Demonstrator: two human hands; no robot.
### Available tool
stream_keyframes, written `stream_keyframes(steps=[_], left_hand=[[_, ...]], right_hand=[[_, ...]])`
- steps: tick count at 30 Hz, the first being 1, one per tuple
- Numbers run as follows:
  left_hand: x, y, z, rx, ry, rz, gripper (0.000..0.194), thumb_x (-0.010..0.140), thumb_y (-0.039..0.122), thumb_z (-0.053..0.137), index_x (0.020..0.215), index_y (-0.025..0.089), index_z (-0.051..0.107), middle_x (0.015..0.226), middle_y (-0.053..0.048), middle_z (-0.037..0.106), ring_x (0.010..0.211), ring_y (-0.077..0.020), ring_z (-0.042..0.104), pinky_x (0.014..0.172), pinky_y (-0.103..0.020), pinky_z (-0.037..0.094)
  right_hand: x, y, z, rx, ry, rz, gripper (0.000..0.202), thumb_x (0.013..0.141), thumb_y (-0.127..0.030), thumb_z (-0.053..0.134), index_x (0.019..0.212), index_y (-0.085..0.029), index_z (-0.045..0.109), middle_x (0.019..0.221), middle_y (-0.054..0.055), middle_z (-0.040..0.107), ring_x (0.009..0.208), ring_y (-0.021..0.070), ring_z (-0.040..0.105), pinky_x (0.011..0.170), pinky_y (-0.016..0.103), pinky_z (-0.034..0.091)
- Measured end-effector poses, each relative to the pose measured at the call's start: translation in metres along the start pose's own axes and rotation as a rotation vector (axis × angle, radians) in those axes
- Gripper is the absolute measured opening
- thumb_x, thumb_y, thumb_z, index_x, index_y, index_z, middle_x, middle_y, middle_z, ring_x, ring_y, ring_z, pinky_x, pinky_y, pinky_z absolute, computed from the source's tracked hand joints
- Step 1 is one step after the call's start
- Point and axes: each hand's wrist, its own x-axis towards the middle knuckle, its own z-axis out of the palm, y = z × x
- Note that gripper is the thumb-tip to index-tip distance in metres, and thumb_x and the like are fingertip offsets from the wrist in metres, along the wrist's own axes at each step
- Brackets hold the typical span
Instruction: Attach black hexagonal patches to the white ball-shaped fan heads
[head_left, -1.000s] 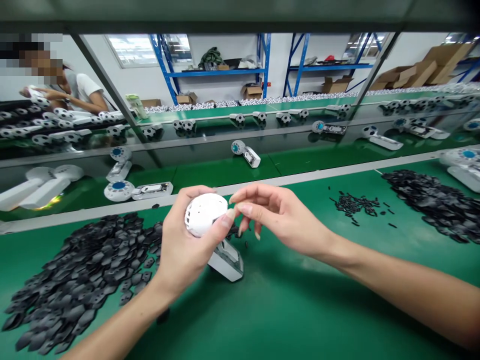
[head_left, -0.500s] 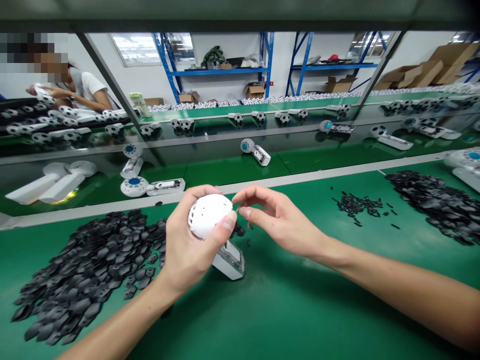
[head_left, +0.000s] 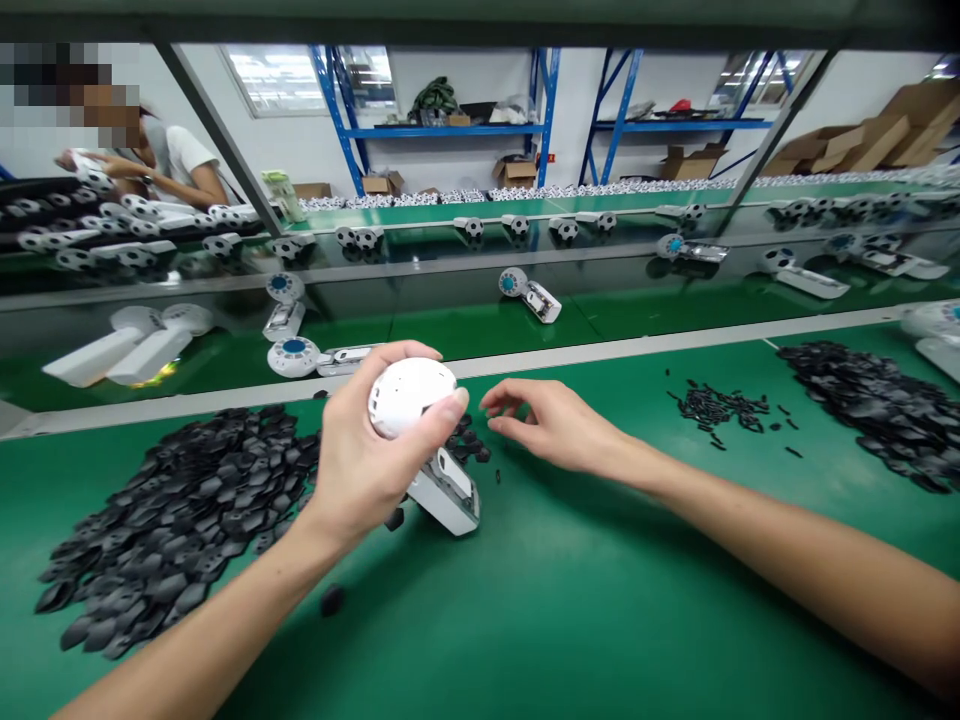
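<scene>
My left hand [head_left: 367, 450] grips the round head of a white device [head_left: 409, 392], thumb on its near right side. The device's boxy, open-backed part [head_left: 450, 492] tilts down to the right below the thumb. Apart from the device, my right hand [head_left: 551, 425] hovers to its right, fingers curled with a gap between thumb and fingertips and nothing visible in them. Between the hands lie some black pieces [head_left: 472, 440] on the green table [head_left: 585, 600]. A big pile of black pieces [head_left: 187, 510] spreads to the left of my left hand.
Small black parts [head_left: 720, 405] and another dark pile [head_left: 870, 410] lie at the right. Past the pale ledge [head_left: 600, 350], a green belt [head_left: 435, 320] bears white devices [head_left: 540, 298]. At the back left, a person [head_left: 176, 165] holds a white item.
My right hand has come away from the device, and its fingers have parted. My left hand, still gripping the device, has shifted slightly left and up in view. A dark spot now shows near my thumb.
</scene>
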Motion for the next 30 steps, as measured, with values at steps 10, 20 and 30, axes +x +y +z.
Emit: stream_keyframes(steps=[10,20,30], left_hand=[[0.001,-0.001,-0.001,0.039,0.038,0.002,0.044,0.081,0.052,0.086,0.109,0.023,0.068,0.086,-0.001,0.073,0.065,-0.0185,0.067,0.056,-0.029,0.053],[-0.002,0.0,0.003,0.079,0.0,0.019,0.041,0.083,0.052,0.084,0.106,0.021,0.069,0.094,-0.004,0.073,0.071,-0.0188,0.067,0.061,-0.029,0.053],[0.01,-0.011,-0.005,-0.11,-0.078,-0.124,0.051,0.094,0.07,0.071,0.11,0.022,0.068,0.091,-0.004,0.073,0.07,-0.0207,0.072,0.056,-0.028,0.057]], right_hand=[[-0.007,-0.003,0.005,-0.479,-0.175,-0.097,0.018,0.105,-0.035,0.074,0.11,-0.021,0.084,0.11,0.009,0.084,0.102,0.0293,0.077,0.076,0.036,0.046],[-0.009,-0.011,0.017,-0.542,-0.189,-0.06,0.011,0.106,-0.027,0.072,0.106,-0.02,0.08,0.109,0.009,0.082,0.099,0.0268,0.073,0.072,0.034,0.039],[-0.003,-0.007,0.002,-0.155,-0.118,0.005,0.007,0.101,-0.021,0.077,0.096,-0.02,0.072,0.088,0.003,0.081,0.08,0.0193,0.073,0.072,0.03,0.044]])
